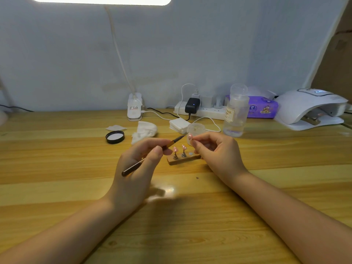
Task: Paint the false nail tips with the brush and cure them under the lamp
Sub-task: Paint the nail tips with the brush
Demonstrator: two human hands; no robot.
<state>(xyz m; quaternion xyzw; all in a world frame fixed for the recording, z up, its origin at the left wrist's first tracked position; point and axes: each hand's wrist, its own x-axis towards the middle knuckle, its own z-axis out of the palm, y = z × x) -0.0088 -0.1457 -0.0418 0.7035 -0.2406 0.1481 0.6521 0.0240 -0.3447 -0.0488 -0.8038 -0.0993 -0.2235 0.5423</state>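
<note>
Pale wall panels backed a striped wooden tabletop (pixel 76 187) lit from a bright overhead panel.

Head view: the left hand (pixel 137 168) gripped a slim dark-handled brush (pixel 152 155) between thumb and curled fingers, in a pen hold. The brush's long axis ran from lower left to upper right, its bristle end pointing at the right hand (pixel 215 149). That hand pinched a small pink false nail tip (pixel 190 137) between thumb and forefinger, the remaining fingers loosely curled. The bristle end lay just beside the pinched tip, to its left; contact could not be confirmed. Directly below, a small brown wooden holder block (pixel 183 159) carried two further pink nail tips on metal stands (pixel 179 152) and one vacant round mount. A clear open jar (pixel 196 130) stood just behind the hands, its black lid (pixel 115 137) lying well to the left. The white domed curing lamp (pixel 312 107) sat at far right, nearer the right hand.

Judgement: painting was in progress; curing was not yet done.
</note>
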